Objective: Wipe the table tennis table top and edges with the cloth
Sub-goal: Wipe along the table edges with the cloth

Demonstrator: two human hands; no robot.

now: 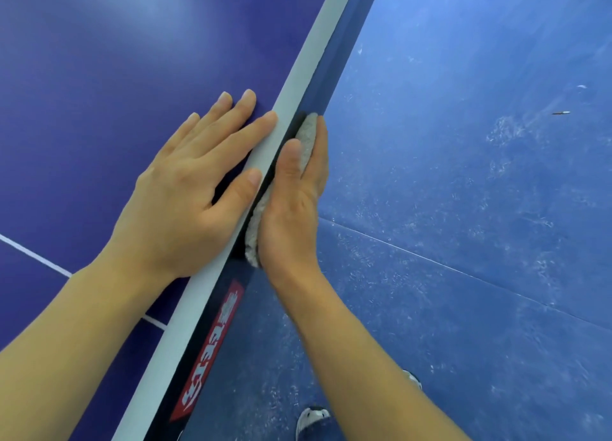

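Edge-wiping step: right hand (pixel 291 215) grips cloth (pixel 306 136) under its thumb, pressed to the table (pixel 99 76) side beside the flat, relaxed left hand (pixel 185 189); next probably needs a steady, firm slide onward.

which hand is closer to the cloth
Right. The right hand holds the cloth against the side edge of the table; the left hand lies flat on the table top, across the white border from it.
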